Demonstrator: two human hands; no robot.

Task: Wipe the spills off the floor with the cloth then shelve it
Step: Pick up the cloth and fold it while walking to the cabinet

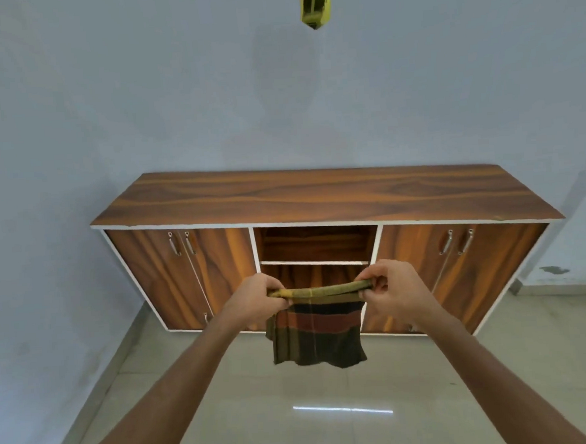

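A striped cloth [317, 337] in olive, rust and dark bands hangs folded in the air in front of the cabinet. My left hand [255, 298] pinches its top left corner and my right hand [397, 289] pinches its top right corner, stretching the top edge level between them. Behind the cloth stands a low wooden cabinet [317, 194] with an open middle section: an upper shelf [315, 244] and a lower opening partly hidden by the cloth. The tiled floor [313, 409] below looks shiny, with no spill that I can make out.
Closed double doors with metal handles flank the open shelves, left doors [185, 273] and right doors [458, 263]. The cabinet stands against a pale blue wall [277, 102]. A yellow-green object [316, 4] hangs at the top edge of the view.
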